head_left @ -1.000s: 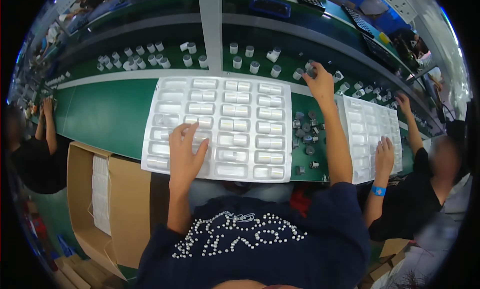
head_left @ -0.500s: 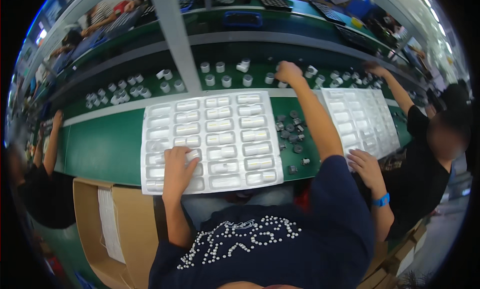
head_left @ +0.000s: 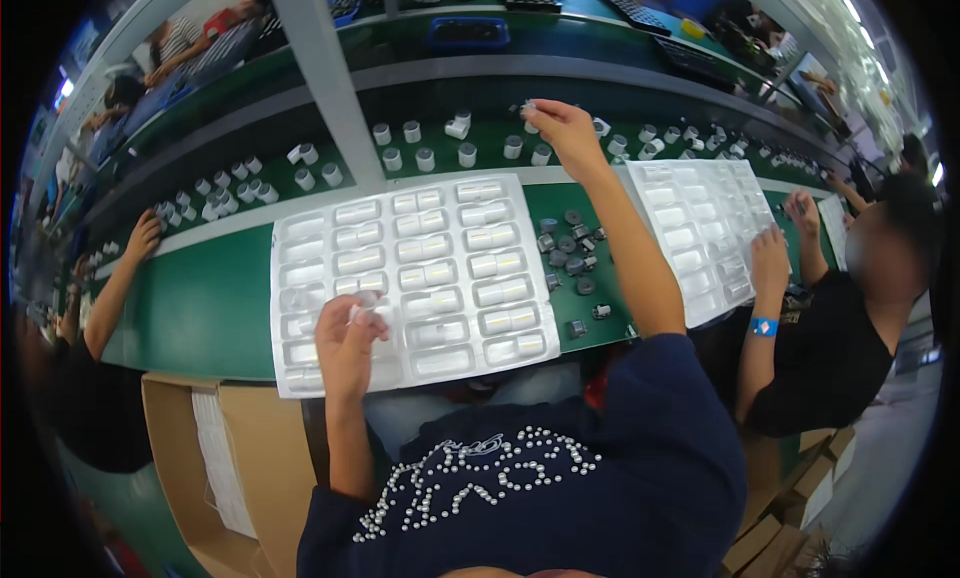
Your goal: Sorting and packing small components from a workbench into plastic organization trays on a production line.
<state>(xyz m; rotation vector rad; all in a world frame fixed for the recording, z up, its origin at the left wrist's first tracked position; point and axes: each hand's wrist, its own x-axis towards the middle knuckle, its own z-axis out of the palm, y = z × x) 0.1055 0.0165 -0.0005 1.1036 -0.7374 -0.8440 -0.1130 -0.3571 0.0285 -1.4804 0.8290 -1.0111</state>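
Your left hand [head_left: 345, 350] is poised over the left part of a white moulded-plastic tray [head_left: 412, 354]; its thumb and fingers are drawn together around a pale, seemingly translucent rounded piece [head_left: 367, 299], of which only the upper part shows. Your right hand [head_left: 567, 138] is well apart, beyond the tray's far edge, with thumb and forefinger closed to a narrow pinch on a small whitish cylindrical piece [head_left: 530, 124]; its exact form is partly hidden by the fingers. White cylinders with grey tops [head_left: 425, 160] stand to the left of and slightly nearer than the right fingers, so a raised, steady wrist is advised to avoid tipping them. Loose dark-grey round parts [head_left: 570, 245] lie on the green tabletop [head_left: 205, 323], nearer to you than the right fingers; carry the forearm high enough not to scatter them. Grip at the left is judged adequate, but light pressure is recommended, since a clear surface would probably mark or slip. Directly below the left fingers, the raised pocket walls could catch a tilted piece: hold it level and in line with the pocket's length. Watch both hands alternately, as they work far apart.
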